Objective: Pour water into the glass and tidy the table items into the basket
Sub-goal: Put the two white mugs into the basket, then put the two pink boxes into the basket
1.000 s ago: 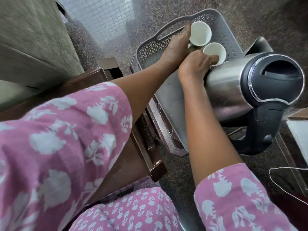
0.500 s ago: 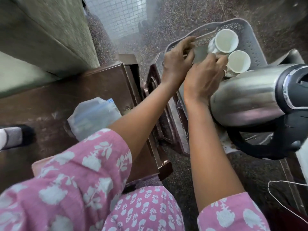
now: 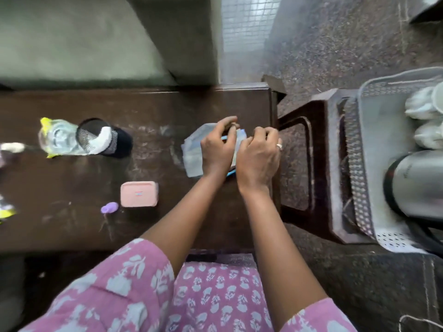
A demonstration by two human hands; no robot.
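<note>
A soft, translucent plastic pouch (image 3: 191, 156) with a blue edge lies near the right end of the scuffed dark wooden bench (image 3: 72, 224). The left hand (image 3: 215, 152) and right hand (image 3: 259, 161), both hands with curled fingers, pinch it. Beside the bench, on a brown plastic stool (image 3: 321, 164), the grey perforated basket (image 3: 359, 188) holds white cups (image 3: 422, 106) and a steel flask (image 3: 417, 183).

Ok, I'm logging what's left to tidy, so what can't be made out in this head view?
Head view:
Plastic pouch: middle covered by left hand and right hand; contents unclear.
White cups in the basket: blurred, cut by the right edge; count unclear.
Objects at left edge of table: cut off, blurred.
Pink box label: too small.
</note>
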